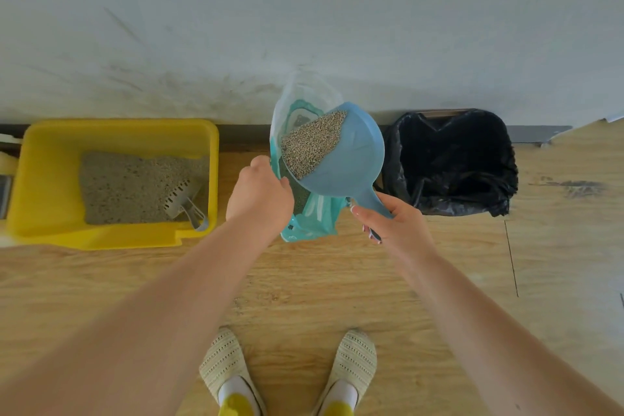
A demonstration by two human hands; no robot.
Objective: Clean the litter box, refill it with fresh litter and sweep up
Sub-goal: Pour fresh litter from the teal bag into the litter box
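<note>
Above the bag (309, 213), the right hand (393, 226), fingers curled round the handle, lifts a scoop (341, 159) of litter while the left hand (258, 194) grips the bag's rim; the box (47, 179) at left looks part-filled, sweeping apparently undone.

Two scoops (341, 159), one litter box (111, 179), one bin (452, 162).

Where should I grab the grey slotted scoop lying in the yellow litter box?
Judging by its pose, take the grey scoop by its handle, coming from above at the near right corner of the yellow litter box. The handle points toward that corner and lies clear of the litter, while the slotted head rests on it.
</note>
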